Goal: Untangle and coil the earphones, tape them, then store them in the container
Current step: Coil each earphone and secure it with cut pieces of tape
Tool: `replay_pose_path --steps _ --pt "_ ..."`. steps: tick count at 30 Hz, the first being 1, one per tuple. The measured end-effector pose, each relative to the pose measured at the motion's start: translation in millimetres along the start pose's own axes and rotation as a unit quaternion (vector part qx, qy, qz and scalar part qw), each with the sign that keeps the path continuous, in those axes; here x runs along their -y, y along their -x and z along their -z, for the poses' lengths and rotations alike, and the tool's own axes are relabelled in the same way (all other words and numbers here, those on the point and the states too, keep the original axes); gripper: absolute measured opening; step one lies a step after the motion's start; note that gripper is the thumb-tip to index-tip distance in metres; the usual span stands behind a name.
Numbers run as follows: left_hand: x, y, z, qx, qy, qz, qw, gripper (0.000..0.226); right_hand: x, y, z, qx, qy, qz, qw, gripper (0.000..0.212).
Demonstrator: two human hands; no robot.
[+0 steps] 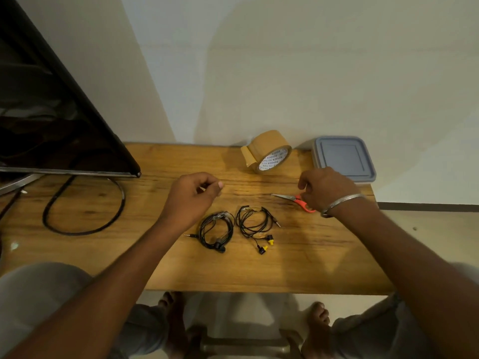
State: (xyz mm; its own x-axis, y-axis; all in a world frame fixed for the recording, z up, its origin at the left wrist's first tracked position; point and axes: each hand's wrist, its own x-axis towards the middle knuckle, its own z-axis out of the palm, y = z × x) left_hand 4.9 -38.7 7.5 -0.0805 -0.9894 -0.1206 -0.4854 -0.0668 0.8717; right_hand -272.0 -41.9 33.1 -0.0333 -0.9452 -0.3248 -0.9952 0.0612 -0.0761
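Two black earphones lie coiled side by side on the wooden table [298,268]. The left coil [216,230] has black earbuds and a shiny strip of tape across its top. The right coil [255,222] has yellow-tipped earbuds [267,244]. My left hand [193,196] hovers just above the left coil, fingers curled together, with a small pale glint between them. My right hand [325,189] rests over the handles of the orange scissors [298,200], fingers curled; its grip is hidden. The brown tape roll [269,151] and the grey lidded container [343,158] stand at the back.
A black monitor [51,112] leans at the left, and its thick cable [85,203] loops over the table. The wall runs right behind the table. The table's right edge is close to the container. My knees and bare feet show below the front edge.
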Motion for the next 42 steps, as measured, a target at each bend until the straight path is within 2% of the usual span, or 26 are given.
replay_pose_path --steps 2,6,11,18,22,26,29,33,35,42 --pt "-6 -2 -11 -0.003 0.112 0.081 0.990 0.015 4 -1 0 -0.006 0.006 -0.007 1.000 0.018" --pt "-17 -22 -38 0.013 0.181 0.158 0.971 0.018 6 -1 -7 0.017 0.062 -0.032 0.997 0.028" --pt "-31 -61 -66 -0.037 0.321 0.261 0.910 0.031 2 -1 -17 0.021 0.085 -0.038 0.995 0.030" --pt "-46 -78 -80 -0.035 0.357 0.301 0.884 0.015 3 -1 -20 0.012 0.078 -0.034 0.996 0.036" --pt "-51 -78 -80 -0.029 0.383 0.289 0.877 0.018 2 0 -22 0.028 0.085 -0.006 0.996 0.036" --pt "-53 -78 -85 -0.018 0.361 0.282 0.889 0.017 0 0 -18 0.048 0.062 0.003 0.997 0.037" --pt "-56 -80 -86 -0.016 0.357 0.283 0.890 0.016 0 2 -17 0.078 0.061 0.005 0.995 0.051" --pt "-64 -81 -89 -0.027 0.335 0.269 0.903 0.053 1 2 -16 0.085 0.060 0.008 0.995 0.058" --pt "-72 -80 -93 -0.042 0.289 0.257 0.921 0.062 2 2 -15 0.076 0.062 0.011 0.995 0.056" --pt "-88 -88 -105 -0.099 0.119 0.161 0.975 0.043 1 3 -13 0.078 0.072 0.032 0.994 0.048"
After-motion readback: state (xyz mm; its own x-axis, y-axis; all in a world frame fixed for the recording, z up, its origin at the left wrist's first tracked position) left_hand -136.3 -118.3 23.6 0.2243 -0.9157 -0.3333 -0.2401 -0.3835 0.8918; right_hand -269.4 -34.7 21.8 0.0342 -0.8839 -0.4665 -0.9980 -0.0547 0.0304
